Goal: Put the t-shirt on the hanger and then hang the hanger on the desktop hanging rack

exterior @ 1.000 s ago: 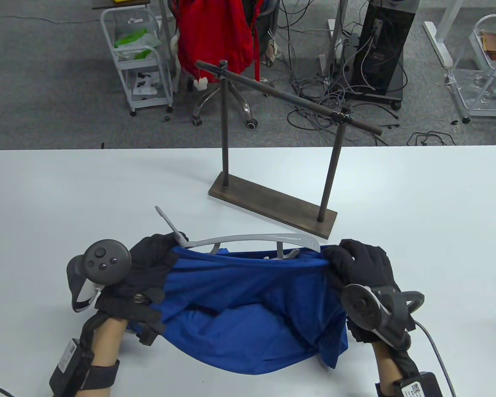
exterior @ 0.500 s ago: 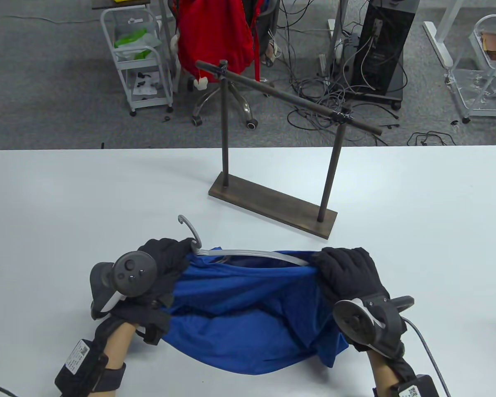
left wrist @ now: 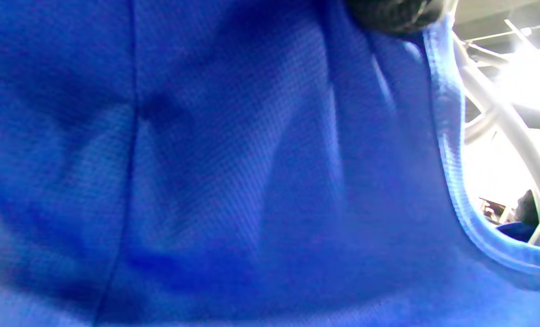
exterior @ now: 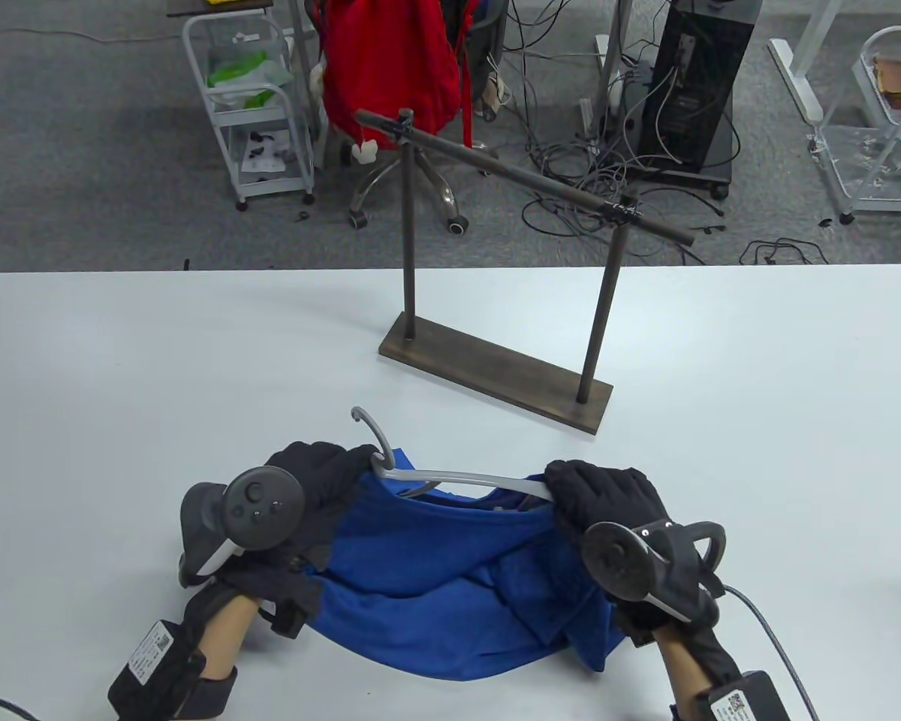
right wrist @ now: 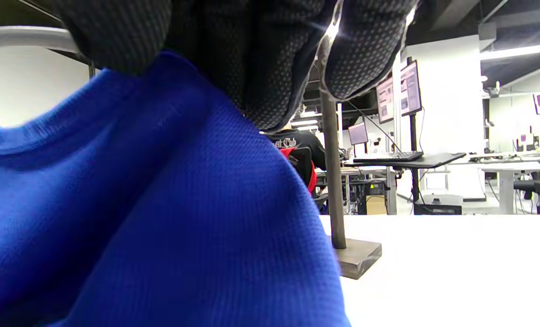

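hanger (exterior: 450,476) hook nearer; monitors (right wrist: 399,93) wrist-only

Left hand (exterior: 311,488) and right hand (exterior: 608,499) both low over the near edge of the table, forearms entering from that edge. Left fingers curled, gripping blue t-shirt (exterior: 450,571) fabric at its left end. Right fingers (right wrist: 260,59) curled over the fabric's right end, knuckles up

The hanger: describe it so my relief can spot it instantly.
On the white table, in front of the dark hanging rack, two gloved hands hold a blue t-shirt. The hanger is the pale grey curved bar along its top edge, hook poking up at the left.
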Demonstrator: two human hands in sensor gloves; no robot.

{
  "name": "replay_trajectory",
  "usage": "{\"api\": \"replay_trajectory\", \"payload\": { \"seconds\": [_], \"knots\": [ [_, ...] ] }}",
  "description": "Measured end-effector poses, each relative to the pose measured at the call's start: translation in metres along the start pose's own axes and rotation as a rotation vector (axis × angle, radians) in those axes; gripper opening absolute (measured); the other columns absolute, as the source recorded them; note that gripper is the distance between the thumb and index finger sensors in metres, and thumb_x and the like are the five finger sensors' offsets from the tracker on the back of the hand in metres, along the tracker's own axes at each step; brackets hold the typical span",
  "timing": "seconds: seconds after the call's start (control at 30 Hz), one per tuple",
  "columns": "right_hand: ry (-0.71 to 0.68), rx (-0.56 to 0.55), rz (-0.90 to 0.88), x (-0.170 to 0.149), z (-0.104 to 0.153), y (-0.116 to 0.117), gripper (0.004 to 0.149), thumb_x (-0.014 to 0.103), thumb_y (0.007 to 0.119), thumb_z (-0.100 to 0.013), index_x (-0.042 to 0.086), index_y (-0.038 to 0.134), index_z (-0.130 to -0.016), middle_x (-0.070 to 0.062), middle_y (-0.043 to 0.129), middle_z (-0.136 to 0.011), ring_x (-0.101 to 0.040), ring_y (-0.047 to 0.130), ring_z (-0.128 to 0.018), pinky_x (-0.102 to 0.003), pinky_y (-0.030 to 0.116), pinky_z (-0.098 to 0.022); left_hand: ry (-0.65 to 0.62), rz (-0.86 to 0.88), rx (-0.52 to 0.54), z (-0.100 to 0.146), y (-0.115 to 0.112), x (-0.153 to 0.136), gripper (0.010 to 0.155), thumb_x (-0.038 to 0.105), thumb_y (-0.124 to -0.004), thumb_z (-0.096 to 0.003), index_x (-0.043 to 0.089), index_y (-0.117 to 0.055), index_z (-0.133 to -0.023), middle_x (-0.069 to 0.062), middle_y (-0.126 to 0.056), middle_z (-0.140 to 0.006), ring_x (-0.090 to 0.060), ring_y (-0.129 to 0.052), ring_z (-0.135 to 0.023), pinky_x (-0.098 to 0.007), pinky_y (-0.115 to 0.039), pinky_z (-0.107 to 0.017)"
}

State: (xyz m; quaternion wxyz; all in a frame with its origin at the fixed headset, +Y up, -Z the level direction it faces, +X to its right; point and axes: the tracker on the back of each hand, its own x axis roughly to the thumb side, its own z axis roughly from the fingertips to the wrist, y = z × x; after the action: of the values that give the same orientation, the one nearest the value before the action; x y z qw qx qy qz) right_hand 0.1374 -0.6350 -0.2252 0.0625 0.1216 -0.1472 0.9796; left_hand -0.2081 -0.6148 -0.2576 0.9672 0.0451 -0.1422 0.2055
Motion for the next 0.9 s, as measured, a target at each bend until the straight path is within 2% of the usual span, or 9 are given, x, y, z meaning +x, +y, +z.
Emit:
{"api": "replay_trajectory", "payload": {
  "seconds": [0.27,0.37,0.5,0.6,0.77,0.9],
  "knots": [
    [-0.077,-0.059,-0.013,0.032,0.008,-0.001,0.054,0.041,0.076,-0.048,0.034,0.065,-0.1,0.009,0.081,-0.091,-0.016,0.09,-0.079,-0.053,0.071,-0.076,-0.052,-0.042,-0.05,0.005,-0.013,0.024,0.052,0.057,-0.064,-0.0484,0.067,-0.059,-0.099,0.028,-0.076,-0.095,-0.003,-0.081,-0.086,-0.039,-0.061,-0.09],
    [-0.077,-0.094,-0.01,0.031,0.009,-0.001,0.052,0.041,0.073,-0.048,0.035,0.064,-0.099,0.01,0.081,-0.09,-0.015,0.09,-0.076,-0.051,0.072,-0.075,-0.05,-0.065,-0.038,0.006,-0.013,0.025,0.052,0.058,-0.061,-0.0494,0.067,-0.056,-0.1,0.03,-0.075,-0.097,-0.002,-0.08,-0.088,-0.039,-0.06,-0.091],
    [-0.054,-0.064,-0.125,0.03,0.009,-0.002,0.052,0.041,0.073,-0.049,0.035,0.064,-0.099,0.009,0.08,-0.09,-0.016,0.089,-0.077,-0.052,0.071,-0.076,-0.053,-0.066,-0.031,0.007,-0.014,0.027,0.052,0.058,-0.06,-0.0496,0.067,-0.056,-0.1,0.029,-0.074,-0.097,-0.002,-0.079,-0.088,-0.04,-0.058,-0.093],
    [-0.063,-0.075,-0.082,0.03,0.009,-0.002,0.051,0.042,0.073,-0.048,0.035,0.065,-0.099,0.01,0.081,-0.089,-0.015,0.09,-0.076,-0.051,0.072,-0.075,-0.059,-0.091,-0.02,0.008,-0.014,0.03,0.052,0.058,-0.06,-0.0497,0.067,-0.055,-0.101,0.03,-0.074,-0.097,-0.002,-0.079,-0.089,-0.04,-0.058,-0.093],
    [-0.019,-0.116,-0.137,0.021,0.007,-0.006,0.049,0.04,0.073,-0.048,0.035,0.067,-0.096,0.009,0.081,-0.088,-0.015,0.09,-0.074,-0.051,0.073,-0.076,-0.026,-0.079,-0.052,0.003,-0.014,0.02,0.053,0.059,-0.059,-0.0485,0.066,-0.055,-0.101,0.029,-0.076,-0.097,-0.003,-0.081,-0.089,-0.043,-0.057,-0.093],
    [0.016,-0.15,-0.147,0.006,0.005,-0.008,0.049,0.04,0.073,-0.047,0.034,0.067,-0.096,0.009,0.082,-0.087,-0.015,0.09,-0.073,-0.051,0.074,-0.074,0.022,-0.061,-0.013,-0.001,-0.007,0.001,0.053,0.059,-0.059,-0.0478,0.065,-0.057,-0.1,0.028,-0.077,-0.097,-0.004,-0.082,-0.089,-0.044,-0.057,-0.092]
  ]
}}
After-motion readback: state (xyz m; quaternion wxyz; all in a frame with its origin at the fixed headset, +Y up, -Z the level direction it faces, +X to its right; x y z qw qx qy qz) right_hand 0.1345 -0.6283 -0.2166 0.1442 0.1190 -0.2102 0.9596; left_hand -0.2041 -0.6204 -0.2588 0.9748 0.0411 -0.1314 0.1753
